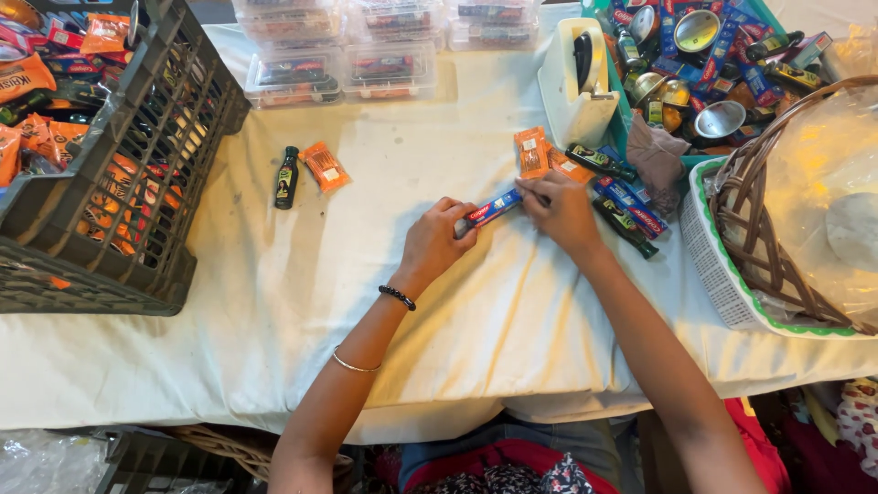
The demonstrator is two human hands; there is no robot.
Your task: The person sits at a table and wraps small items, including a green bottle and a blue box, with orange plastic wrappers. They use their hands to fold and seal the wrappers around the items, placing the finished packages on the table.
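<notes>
Blue toothpaste box (492, 209) lies on white tablecloth (274, 302), both hands (437, 240) (560, 212) pinching its ends.

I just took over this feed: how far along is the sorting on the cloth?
Looks done: clear packed boxes stacked at the far edge. In hand: left hand and right hand hold a small blue-and-red carton on the white cloth. Probably left: the dark bottle and orange sachet lying loose, plus full grey crate.

1. Wicker basket (759, 229) runs off the right edge, contents blurry under plastic wrap.
2. Grey crate (137, 174) left of it is cropped too.
3. Small blue box (494, 208) is half-covered by both hands.
</notes>
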